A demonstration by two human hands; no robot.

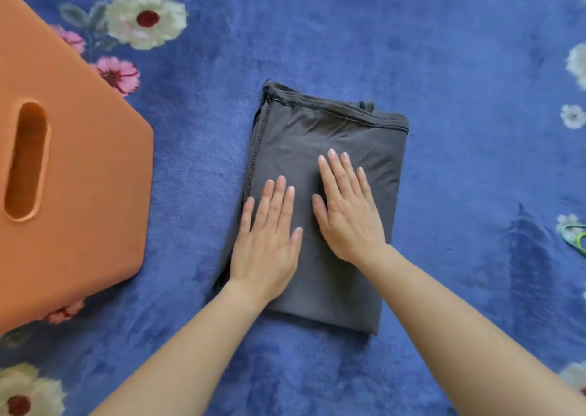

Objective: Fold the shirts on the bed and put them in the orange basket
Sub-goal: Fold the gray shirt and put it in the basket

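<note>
A dark grey shirt [342,136] lies folded into a compact rectangle in the middle of the blue bed cover. My left hand [268,241] rests flat on its lower left part, fingers straight and together. My right hand [347,212] lies flat on the middle of the shirt, fingers straight and slightly spread. Both palms press down on the fabric and neither grips it. The orange basket [82,168] stands at the left edge, its side wall with an oval handle slot facing me; its inside is not visible.
The bed cover [475,98] is blue plush with white and pink flowers. A green hanger-like loop [575,236] pokes in at the right edge. Bare cover lies between shirt and basket.
</note>
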